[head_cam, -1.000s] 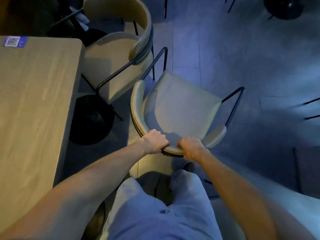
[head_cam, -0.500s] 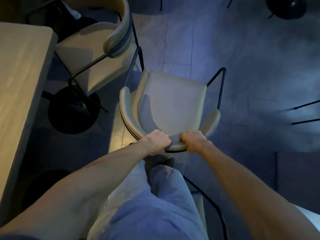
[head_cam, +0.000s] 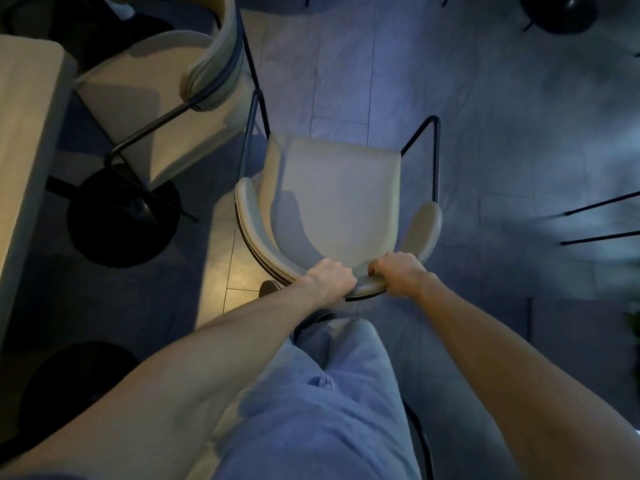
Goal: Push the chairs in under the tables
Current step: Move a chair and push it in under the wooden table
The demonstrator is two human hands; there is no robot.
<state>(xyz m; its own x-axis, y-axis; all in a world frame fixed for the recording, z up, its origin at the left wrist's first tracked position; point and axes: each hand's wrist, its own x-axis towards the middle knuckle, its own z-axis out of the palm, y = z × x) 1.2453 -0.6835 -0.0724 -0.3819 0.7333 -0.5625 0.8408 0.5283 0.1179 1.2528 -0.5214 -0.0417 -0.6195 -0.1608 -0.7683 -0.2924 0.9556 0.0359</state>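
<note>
A beige padded chair [head_cam: 332,192] with a curved backrest and black metal arm rails stands on the tiled floor right in front of me, its seat facing away. My left hand [head_cam: 330,278] and my right hand [head_cam: 401,273] both grip the top of its backrest, side by side. A wooden table [head_cam: 24,140] runs along the left edge of view. A second beige chair [head_cam: 152,98] stands at that table's far side, partly under it. The held chair is apart from the table, out in the aisle.
Two round black table bases [head_cam: 123,220] [head_cam: 79,386] sit on the floor under the left table. Another dark base [head_cam: 557,12] is at top right. Thin black chair legs [head_cam: 602,220] poke in from the right. Grey floor tiles spread ahead and to the right.
The held chair has turned from angled to squarely facing away from me, and it has shifted right, away from the table. Both hands stayed on the backrest.
</note>
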